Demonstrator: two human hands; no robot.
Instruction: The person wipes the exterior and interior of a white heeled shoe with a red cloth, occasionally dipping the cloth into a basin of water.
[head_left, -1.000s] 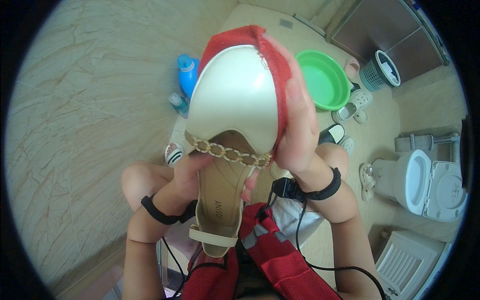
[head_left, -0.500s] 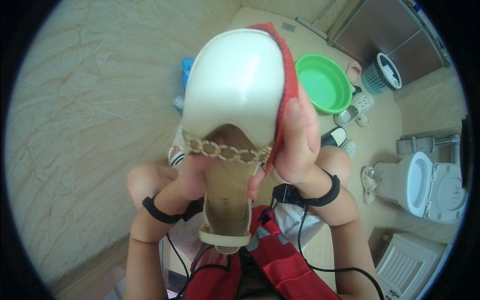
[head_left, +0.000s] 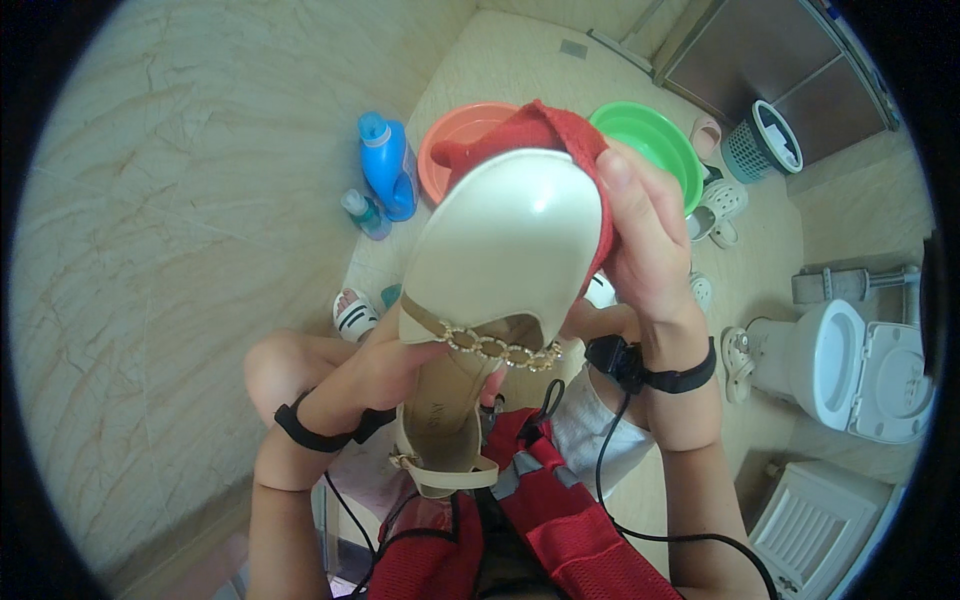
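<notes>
A white closed-toe sandal (head_left: 505,235) with a gold chain trim and an ankle strap is held up before me, toe pointing away. My left hand (head_left: 385,362) grips it from beneath around its middle; the fingers are mostly hidden by the sole, with fingertips showing at the far side. A red cloth (head_left: 560,135) drapes over the toe's far and right edge. With my right hand (head_left: 645,225) I pinch this cloth, pressing it against the right side of the toe.
Beyond the sandal stand an orange basin (head_left: 462,125) and a green basin (head_left: 650,140). Blue detergent bottle (head_left: 388,165) and small spray bottle (head_left: 366,214) are by the left wall. At right are several clogs (head_left: 722,200), a laundry basket (head_left: 763,145) and a toilet (head_left: 835,350).
The sandal has come down nearer me and tilted to the right, uncovering the orange basin and bottles. My right hand with the red cloth has shifted right and around the toe.
</notes>
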